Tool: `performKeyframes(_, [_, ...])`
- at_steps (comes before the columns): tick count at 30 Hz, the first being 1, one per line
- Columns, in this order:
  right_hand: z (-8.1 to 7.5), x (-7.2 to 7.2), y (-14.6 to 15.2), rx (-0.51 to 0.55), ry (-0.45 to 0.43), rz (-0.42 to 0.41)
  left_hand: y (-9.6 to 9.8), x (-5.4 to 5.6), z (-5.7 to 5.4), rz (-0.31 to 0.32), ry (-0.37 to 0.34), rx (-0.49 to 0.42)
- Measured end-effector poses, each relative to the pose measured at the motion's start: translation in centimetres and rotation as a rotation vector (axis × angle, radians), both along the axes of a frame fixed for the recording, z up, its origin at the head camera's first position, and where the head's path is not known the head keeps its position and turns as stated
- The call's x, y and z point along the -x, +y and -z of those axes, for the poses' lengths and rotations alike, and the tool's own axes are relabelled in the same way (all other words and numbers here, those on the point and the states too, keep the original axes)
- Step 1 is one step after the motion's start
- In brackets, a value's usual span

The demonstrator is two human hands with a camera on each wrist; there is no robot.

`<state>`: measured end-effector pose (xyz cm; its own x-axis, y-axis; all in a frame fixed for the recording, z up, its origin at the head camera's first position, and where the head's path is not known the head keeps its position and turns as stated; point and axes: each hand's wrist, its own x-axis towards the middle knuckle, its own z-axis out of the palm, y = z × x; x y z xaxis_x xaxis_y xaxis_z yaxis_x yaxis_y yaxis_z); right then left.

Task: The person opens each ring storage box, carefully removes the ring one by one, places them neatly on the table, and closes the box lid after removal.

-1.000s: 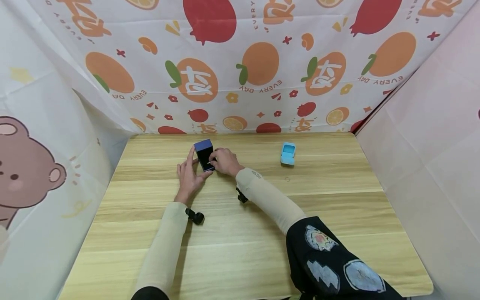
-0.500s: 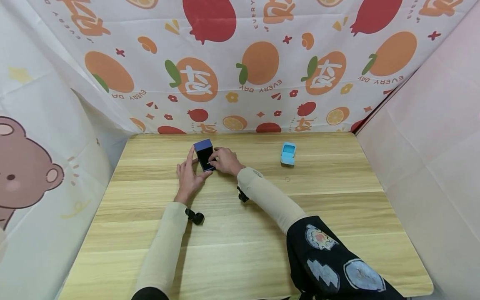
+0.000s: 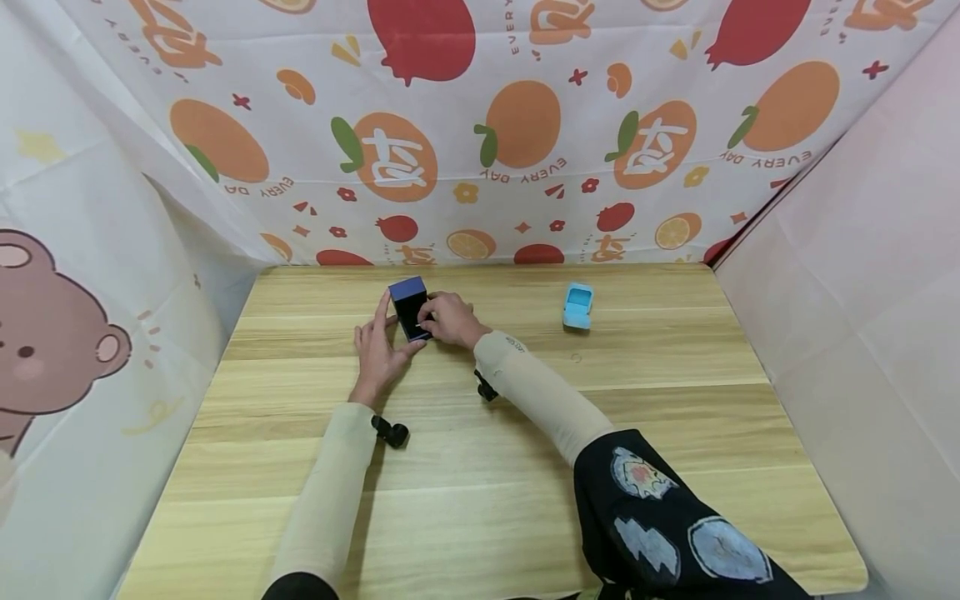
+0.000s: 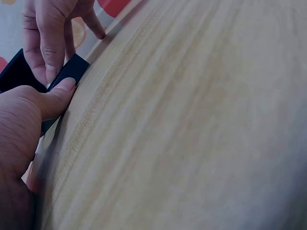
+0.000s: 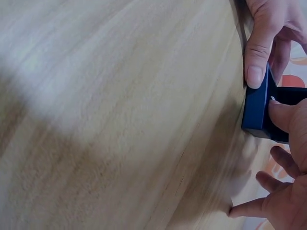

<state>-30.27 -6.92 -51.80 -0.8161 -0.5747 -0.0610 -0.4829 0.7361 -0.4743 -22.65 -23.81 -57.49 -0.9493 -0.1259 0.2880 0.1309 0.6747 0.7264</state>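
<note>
A dark blue ring box [image 3: 408, 288] stands on the table with its lid raised and a black inside. My left hand [image 3: 377, 360] holds it from the left, the thumb across its front edge and a finger up along the lid. The right hand [image 3: 451, 320] reaches into the box from the right. Between its thumb and finger it pinches a small silvery ring [image 5: 272, 98], mostly hidden by the fingertips. In the right wrist view, the other right fingers are spread beside the box [image 5: 255, 111].
To the right, a light blue ring box [image 3: 577, 307] stands with its lid up. Nearer me lies a thin ring [image 3: 576, 358] on the wooden table [image 3: 480, 500]. A fruit-printed cloth [image 3: 465, 150] hangs behind the far edge.
Both hands and the dark blue box stay nearly in place. The whole head view shifts slightly.
</note>
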Motion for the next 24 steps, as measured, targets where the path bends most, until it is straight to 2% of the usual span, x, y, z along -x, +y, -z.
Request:
performKeyframes(10, [0.0, -0.2, -0.3, -0.023, 0.032, 0.003, -0.1, 0.0, -0.2, 0.002, -0.004, 0.001])
performKeyframes(18, [0.9, -0.5, -0.8, -0.101, 0.099, 0.004, 0.0, 0.1, -0.5, -0.001, -0.018, -0.003])
performKeyframes(24, [1.3, -0.7, -1.0, -0.111, 0.100, 0.003, -0.1, 0.0, -0.4, 0.003, -0.023, -0.017])
